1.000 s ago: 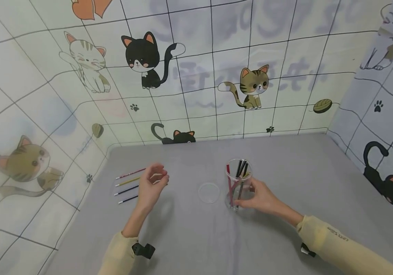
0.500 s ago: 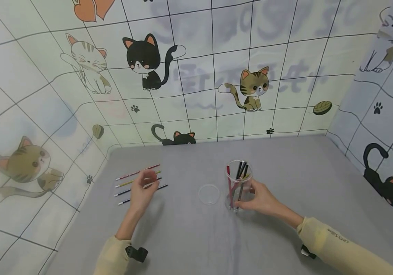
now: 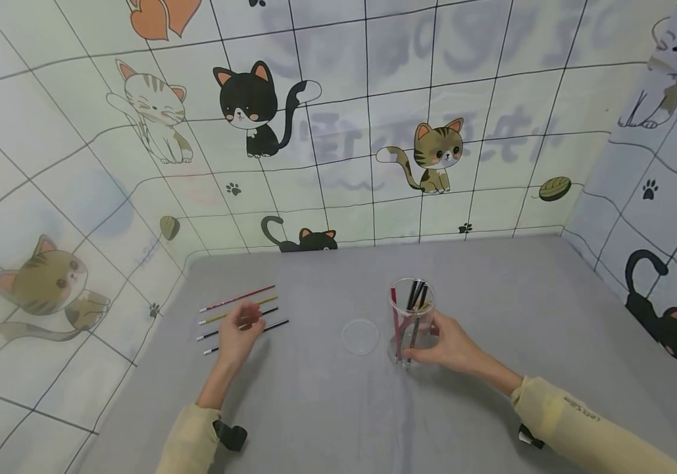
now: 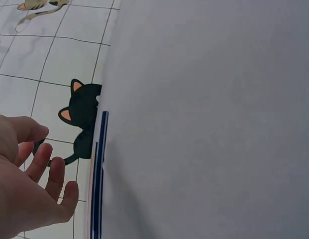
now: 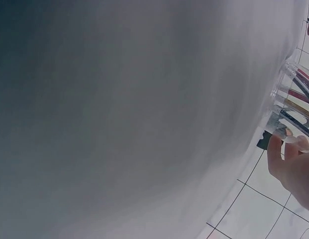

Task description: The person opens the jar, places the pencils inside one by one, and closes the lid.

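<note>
My left hand (image 3: 237, 339) is over a row of pencils at the table's left, fingers loosely bent and nothing between them. The row has a red pencil (image 3: 258, 290) farthest back, a yellow pencil (image 3: 212, 319), and two dark ones, the nearest dark pencil (image 3: 275, 325) partly behind the hand. In the left wrist view, a gap separates the hand (image 4: 40, 174) from the dark blue pencils (image 4: 98, 189). My right hand (image 3: 453, 342) grips the right side of a clear cup (image 3: 399, 332), which stands upright holding several red, black and yellow pencils.
A clear round lid (image 3: 360, 337) lies flat between the hands, left of the cup. Grey cloth covers the table (image 3: 326, 421). A cat-printed curtain (image 3: 338, 145) encloses the back and both sides.
My left hand has drawn left and toward me over the pencil row, uncovering the pencils' right ends. The right hand and cup stay in place.
</note>
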### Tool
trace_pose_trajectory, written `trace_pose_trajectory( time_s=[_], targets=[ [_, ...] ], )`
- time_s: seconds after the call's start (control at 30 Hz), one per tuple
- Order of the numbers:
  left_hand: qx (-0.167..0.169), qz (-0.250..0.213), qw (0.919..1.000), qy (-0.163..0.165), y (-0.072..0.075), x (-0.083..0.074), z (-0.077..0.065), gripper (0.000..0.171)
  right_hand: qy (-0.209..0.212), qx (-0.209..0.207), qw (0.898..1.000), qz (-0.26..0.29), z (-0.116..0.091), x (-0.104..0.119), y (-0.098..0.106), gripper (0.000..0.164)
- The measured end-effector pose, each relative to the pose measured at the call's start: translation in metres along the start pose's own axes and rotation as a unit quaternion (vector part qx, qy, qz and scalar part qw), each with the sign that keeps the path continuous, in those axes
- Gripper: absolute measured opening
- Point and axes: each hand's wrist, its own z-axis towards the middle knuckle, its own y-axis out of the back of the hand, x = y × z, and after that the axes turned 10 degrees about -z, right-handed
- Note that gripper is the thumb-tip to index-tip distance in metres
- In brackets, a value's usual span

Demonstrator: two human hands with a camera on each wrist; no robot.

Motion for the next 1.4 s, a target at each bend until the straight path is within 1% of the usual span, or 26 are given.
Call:
trace_pose_trajectory(
  time_s=[0.27,0.53,0.9,1.1,1.27,1.4],
  targets=[
    [-0.014,0.042,0.9990,0.010,0.005,0.017,0.005,0.030,0.001,-0.004,1.000,-0.002,-0.001,0.001,0.000,0.059],
    [-0.003,0.062,0.9980,0.015,0.007,0.024,0.008,0.032,-0.007,-0.001,1.000,-0.001,-0.002,0.002,-0.001,0.059],
    [0.008,0.101,0.9948,-0.011,0.006,0.028,0.012,0.031,-0.012,0.004,1.000,-0.002,-0.002,0.002,0.000,0.061],
    [0.012,0.118,0.9930,-0.003,0.006,0.029,0.012,0.030,-0.018,0.006,1.000,0.000,-0.002,0.002,0.000,0.063],
    [0.019,0.125,0.9919,0.005,0.006,0.029,0.012,0.033,-0.012,0.004,1.000,-0.003,-0.002,0.001,0.000,0.066],
    [0.026,0.143,0.9893,0.003,0.006,0.030,0.012,0.032,-0.007,0.003,1.000,-0.002,-0.002,-0.001,-0.001,0.065]
  ],
)
